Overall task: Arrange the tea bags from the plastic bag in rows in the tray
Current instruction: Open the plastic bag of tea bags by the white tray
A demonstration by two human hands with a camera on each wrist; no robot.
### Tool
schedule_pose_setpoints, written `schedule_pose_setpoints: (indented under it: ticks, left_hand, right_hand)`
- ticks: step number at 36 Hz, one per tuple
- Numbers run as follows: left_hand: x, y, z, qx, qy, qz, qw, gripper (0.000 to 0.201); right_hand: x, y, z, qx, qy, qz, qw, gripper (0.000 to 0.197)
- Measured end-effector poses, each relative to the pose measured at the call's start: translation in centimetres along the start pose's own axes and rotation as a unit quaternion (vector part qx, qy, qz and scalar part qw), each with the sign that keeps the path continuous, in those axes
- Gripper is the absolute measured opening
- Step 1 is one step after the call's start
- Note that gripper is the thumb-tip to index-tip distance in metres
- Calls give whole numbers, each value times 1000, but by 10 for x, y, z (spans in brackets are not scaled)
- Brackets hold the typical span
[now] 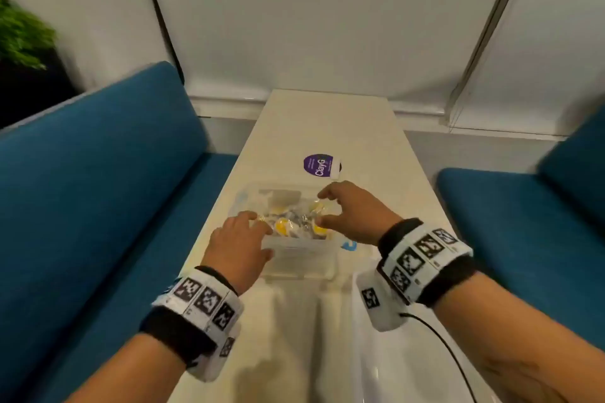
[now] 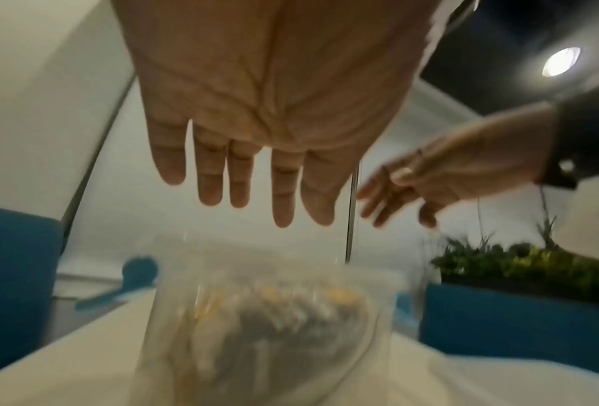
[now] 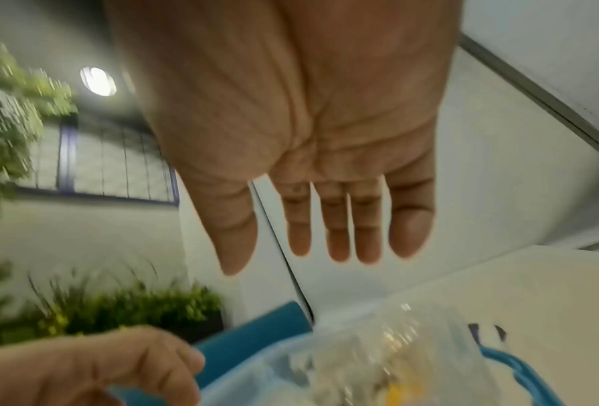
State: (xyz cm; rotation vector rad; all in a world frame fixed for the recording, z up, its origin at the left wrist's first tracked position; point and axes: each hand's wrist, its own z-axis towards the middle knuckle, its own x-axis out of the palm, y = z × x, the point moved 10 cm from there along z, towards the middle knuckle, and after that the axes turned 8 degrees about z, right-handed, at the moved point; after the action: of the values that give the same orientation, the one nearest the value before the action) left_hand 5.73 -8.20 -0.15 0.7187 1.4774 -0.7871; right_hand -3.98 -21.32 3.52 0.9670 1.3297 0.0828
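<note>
Step in hand, by my reading: the opening reach for the plastic bag [image 1: 288, 216], nothing yet taken out. The bag lies in the clear tray [image 1: 299, 267] at the middle of the worktop [image 1: 330, 121], nearer its front edge; the tea bags [image 1: 283, 226], yellow-tagged, sit bunched inside it. No rows started.

Left hand [image 1: 239, 239] comes in palm down over the bag's left side, fingers straight and spread, holding nothing. Right hand [image 1: 352, 211] arches over the right side, thumb and fingers wide apart, also empty. Contact with the film: cannot tell, frames blurred.

Next move likely calls for one hand pinning the bag and the other finding its mouth. A purple round sticker [image 1: 320, 165] lies beyond the tray.
</note>
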Motion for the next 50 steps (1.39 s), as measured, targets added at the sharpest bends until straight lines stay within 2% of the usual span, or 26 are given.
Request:
schedule_pose_setpoints:
  ticks: [3,6,10,12,15,17,19,24,25,28,29,30,32,33,34,35,38,39,40,41,45,48,50]
  left_hand:
    - [23,-5,17,-18,22,59,998,36]
    - [39,-5,23,-22,36,90,995,32]
    - [44,-2,27,-21,40,101,994,31]
    - [46,-1,29,-20,44,92,995,31]
    - [44,-1,31,-17,40,96,994,31]
    - [45,0,32,-15,44,100,994,32]
    - [48,0,34,-8,45,100,994,33]
    - [42,-1,33,-11,3,65,998,37]
    - [40,1,30,-19,-25,45,998,41]
    - [10,7,10,-22,-163,-63,984,62]
    - [-2,11,0,-18,-213,-107,971,67]
    - [-10,17,-7,-31,-230,-162,959,73]
    - [-18,32,-16,-69,-230,-314,918,82]
    - [-17,39,-18,-87,-220,-395,887,74]
    - [-14,44,-18,-112,-190,-485,846,61]
    - [-6,46,-19,-135,-137,-586,787,57]
    - [10,30,-34,-150,56,-785,599,87]
    - [8,27,-41,-139,91,-819,550,92]
    - [5,26,-49,-132,113,-836,520,94]
    - [2,27,-58,-124,125,-845,506,96]
    - [6,45,-82,-93,124,-839,522,89]
    - [19,56,-93,-99,117,-816,558,83]
    - [25,60,-99,-107,110,-816,557,74]
  right_hand:
    - [17,-1,29,-17,1,-65,998,50]
    - [41,-7,49,-29,33,-133,990,54]
    - [62,-29,70,0,63,-281,958,62]
    - [66,-30,76,-2,55,-335,941,54]
    - [70,-30,79,12,78,-356,931,35]
    - [67,-27,80,16,74,-345,936,19]
    - [58,-23,78,16,35,-308,951,9]
    - [18,-5,57,1,-95,-174,980,24]
    - [6,1,49,-5,-128,-141,982,25]
    - [-33,21,21,-31,-215,-50,975,24]
    - [-45,27,10,-43,-240,-30,969,23]
    - [-57,34,-2,-59,-263,-12,963,23]
    - [-75,48,-26,-103,-304,19,947,21]
    - [-81,55,-38,-127,-319,33,939,18]
    - [-84,62,-50,-150,-330,46,931,16]
    - [-85,70,-63,-176,-338,53,923,15]
    - [-73,98,-102,-268,-340,41,901,15]
    - [-63,105,-113,-293,-326,39,898,15]
    - [-52,109,-121,-313,-306,38,898,15]
    - [-40,112,-127,-328,-284,33,900,14]
    - [8,116,-140,-356,-199,-6,913,13]
    - [48,120,-145,-375,-141,-107,910,19]
    - [70,119,-147,-377,-105,-161,906,25]
